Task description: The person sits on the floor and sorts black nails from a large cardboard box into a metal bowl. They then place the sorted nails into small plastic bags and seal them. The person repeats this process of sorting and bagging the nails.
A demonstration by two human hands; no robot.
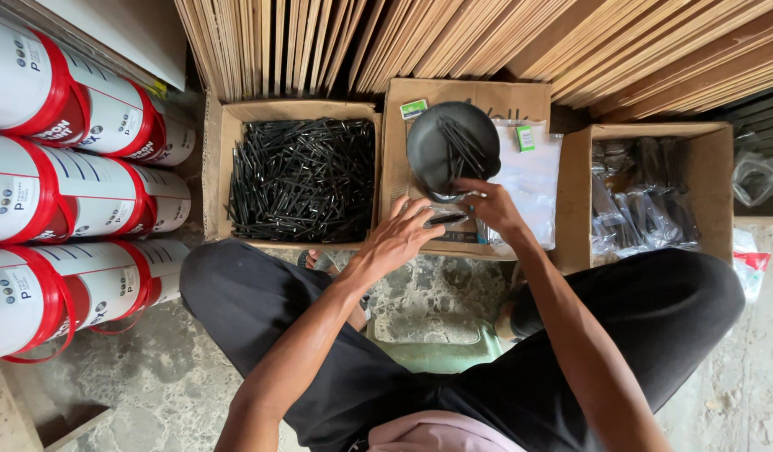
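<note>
I sit on a low stool with my knees apart. My left hand reaches forward with fingers spread over the closed flap of the middle cardboard box, close to a few black nails lying there. My right hand sits just below a round dark scale pan that holds several long black nails; its fingers pinch at the nails by the pan's lower edge. Clear plastic bags lie under and beside the pan.
An open box full of long black nails stands at the left. Another box with bagged nails is at the right. White buckets with red lids lie stacked far left. Plywood sheets lean behind.
</note>
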